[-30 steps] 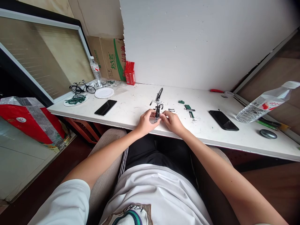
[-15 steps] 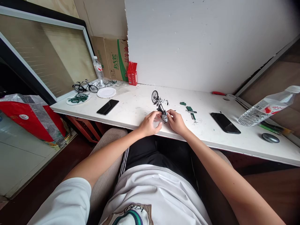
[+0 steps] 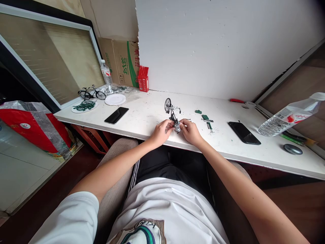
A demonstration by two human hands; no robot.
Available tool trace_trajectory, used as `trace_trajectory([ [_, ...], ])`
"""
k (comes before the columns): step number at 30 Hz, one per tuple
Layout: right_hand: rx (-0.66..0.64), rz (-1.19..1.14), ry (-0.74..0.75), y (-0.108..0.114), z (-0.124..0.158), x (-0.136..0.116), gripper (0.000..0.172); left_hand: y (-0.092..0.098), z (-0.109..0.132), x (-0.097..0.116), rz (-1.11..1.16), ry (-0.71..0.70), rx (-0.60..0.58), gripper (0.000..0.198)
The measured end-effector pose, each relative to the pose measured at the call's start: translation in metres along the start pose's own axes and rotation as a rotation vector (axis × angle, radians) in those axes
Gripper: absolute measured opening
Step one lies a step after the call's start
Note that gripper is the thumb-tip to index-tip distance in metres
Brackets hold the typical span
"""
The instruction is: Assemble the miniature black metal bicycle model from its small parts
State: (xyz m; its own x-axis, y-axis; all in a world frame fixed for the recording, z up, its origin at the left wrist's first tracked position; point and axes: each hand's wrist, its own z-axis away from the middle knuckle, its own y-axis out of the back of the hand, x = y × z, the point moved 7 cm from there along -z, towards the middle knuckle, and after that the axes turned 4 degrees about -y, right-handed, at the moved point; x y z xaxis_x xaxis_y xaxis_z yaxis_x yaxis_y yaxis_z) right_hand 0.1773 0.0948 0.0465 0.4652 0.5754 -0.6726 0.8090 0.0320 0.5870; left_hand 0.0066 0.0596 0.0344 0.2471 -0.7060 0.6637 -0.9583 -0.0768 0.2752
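Part-built miniature bicycle [image 3: 173,117] stands near the front edge of the white bench [image 3: 152,112], between both hands, its one fitted wheel [image 3: 167,105] pointing away from the person and raised. Left hand [image 3: 159,132] pinches the near lower end of the frame from the left; right hand [image 3: 191,131] meets it from the right, fingertips [image 3: 181,125] closed on the same small silver part at the near end. Each grip is clamped on the model, thumb against forefinger; exactly which piece sits under the pads is too small to tell. Judged light, a thing two fingers carry easily. The frame looks like rigid thin metal; handlebars [image 3: 175,109], spokes and projecting bits look slender and likely to bend or snap under side load. Best hold appears to be the frame tubes low down, where the hands are now, not the wheel rim or bars. Glossy finish and tiny size suggest it could twist out of a pinch, so opposing grips from both sides make sense. Loose green parts [image 3: 206,119] lie just right of the hands, a black phone [image 3: 244,133] further right, another phone [image 3: 116,115] to the left. A finished model bicycle [image 3: 91,94] stands at the far left corner, beside a white plate [image 3: 115,100].
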Motion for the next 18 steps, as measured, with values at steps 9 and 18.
trace_trajectory([
  [9,0.017,0.015,0.038,0.0014,0.0001,-0.0042,0.036,-0.0003,0.0006,-0.0033,0.049,0.067,0.020,0.012],
  [18,-0.012,0.037,-0.007,-0.0001,0.0015,-0.0059,0.052,0.0010,0.0024,-0.0066,0.042,0.072,0.031,0.011],
])
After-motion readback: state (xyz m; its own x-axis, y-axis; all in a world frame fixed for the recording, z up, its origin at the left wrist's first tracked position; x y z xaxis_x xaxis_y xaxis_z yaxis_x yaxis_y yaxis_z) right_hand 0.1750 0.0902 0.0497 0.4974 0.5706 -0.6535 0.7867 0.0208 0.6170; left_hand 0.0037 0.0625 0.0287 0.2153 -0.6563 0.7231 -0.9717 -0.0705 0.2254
